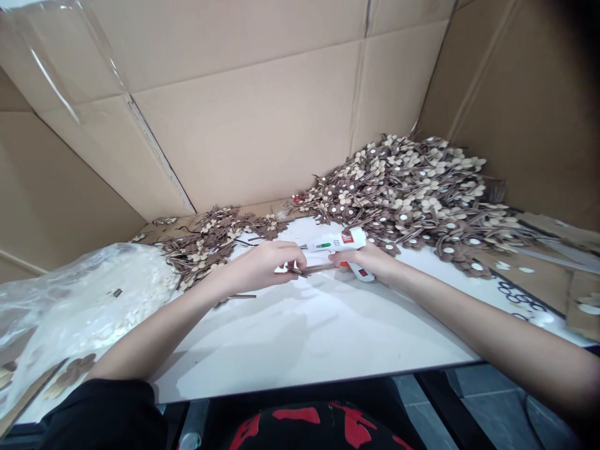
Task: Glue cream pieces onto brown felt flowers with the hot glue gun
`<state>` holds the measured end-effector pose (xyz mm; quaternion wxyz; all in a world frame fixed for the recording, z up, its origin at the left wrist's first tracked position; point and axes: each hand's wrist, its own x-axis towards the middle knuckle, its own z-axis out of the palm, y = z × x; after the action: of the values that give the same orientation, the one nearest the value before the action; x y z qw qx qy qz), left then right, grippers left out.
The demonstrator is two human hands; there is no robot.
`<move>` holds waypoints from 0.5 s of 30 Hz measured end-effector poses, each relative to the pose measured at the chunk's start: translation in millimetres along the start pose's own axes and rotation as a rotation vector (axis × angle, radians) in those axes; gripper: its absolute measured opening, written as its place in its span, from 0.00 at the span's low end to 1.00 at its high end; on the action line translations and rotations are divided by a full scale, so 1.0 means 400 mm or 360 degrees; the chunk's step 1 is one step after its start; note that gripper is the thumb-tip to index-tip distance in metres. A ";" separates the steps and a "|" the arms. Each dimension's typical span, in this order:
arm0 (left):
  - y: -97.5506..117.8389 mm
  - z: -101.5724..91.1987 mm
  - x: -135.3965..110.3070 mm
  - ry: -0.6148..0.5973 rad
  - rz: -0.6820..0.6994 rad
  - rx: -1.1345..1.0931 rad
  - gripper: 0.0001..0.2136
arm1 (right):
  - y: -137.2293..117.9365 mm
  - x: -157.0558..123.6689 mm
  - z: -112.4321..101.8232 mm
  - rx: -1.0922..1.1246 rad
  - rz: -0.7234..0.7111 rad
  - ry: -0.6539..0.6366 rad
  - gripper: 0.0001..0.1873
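Observation:
My right hand [370, 259] is wrapped round the grip of a white glue gun [335, 241] with red and green marks on its side. Its nozzle points left, toward my left hand [281, 261]. The fingers of that hand are pinched on a small brown felt flower piece [296, 271], mostly hidden by the fingertips. Brown strips [321, 269] run from it to the right, under the gun, as far as my right fingers. Both hands are just above the white table [300, 337].
A large heap of brown and beige felt flowers [422, 187] rises at the back right. Behind my left hand lies a smaller pile [210, 240]. A clear plastic bag [112, 300] of small white pieces stands at left. Cardboard walls [262, 119] enclose the table's back and sides.

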<state>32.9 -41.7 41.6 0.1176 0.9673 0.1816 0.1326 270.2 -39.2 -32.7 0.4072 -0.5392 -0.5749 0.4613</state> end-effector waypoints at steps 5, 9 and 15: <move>0.015 -0.007 0.000 -0.0041 -0.0213 -0.0173 0.07 | -0.005 -0.003 -0.001 -0.0054 0.0010 -0.0001 0.07; 0.023 -0.013 -0.001 -0.0024 -0.0318 -0.0631 0.08 | -0.006 -0.003 -0.001 -0.0068 -0.0019 -0.0018 0.07; -0.017 0.027 -0.004 -0.0400 -0.0505 -0.0987 0.09 | -0.001 0.001 0.001 -0.0061 -0.0015 0.0020 0.10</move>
<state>32.7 -38.0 29.2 0.4456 0.8542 0.2647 0.0415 269.6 -38.9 -32.5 0.4026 -0.5470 -0.5837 0.4450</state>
